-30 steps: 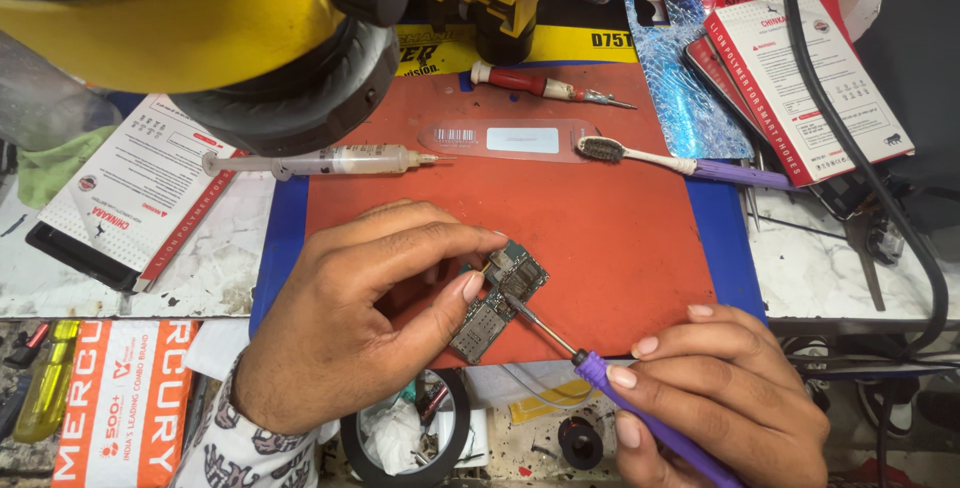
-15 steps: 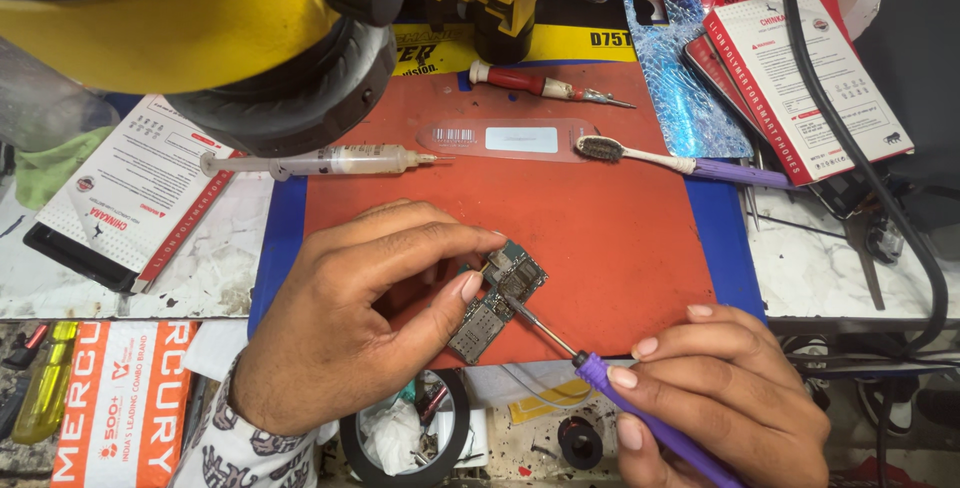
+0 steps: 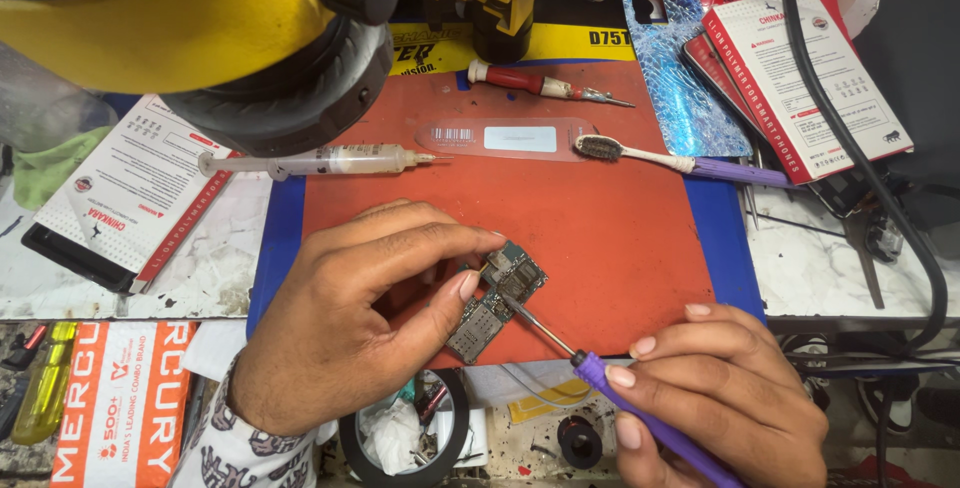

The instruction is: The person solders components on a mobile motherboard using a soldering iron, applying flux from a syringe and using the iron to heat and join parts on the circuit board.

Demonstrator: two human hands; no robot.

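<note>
The left hand (image 3: 350,328) pinches a small circuit board (image 3: 497,300) against the orange mat (image 3: 600,228); the right hand (image 3: 720,398) grips a purple-handled screwdriver (image 3: 600,373) (tip on the board). Best kept steady, pressing lightly.

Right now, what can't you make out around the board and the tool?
Head view only:
- Circuit board: left edge hidden under left hand fingers.
- Purple-handled tool: tip contact too small to tell; handle cut by bottom edge.
- Right hand: cut by bottom edge.
- Orange mat: top left hidden by yellow microscope.
</note>
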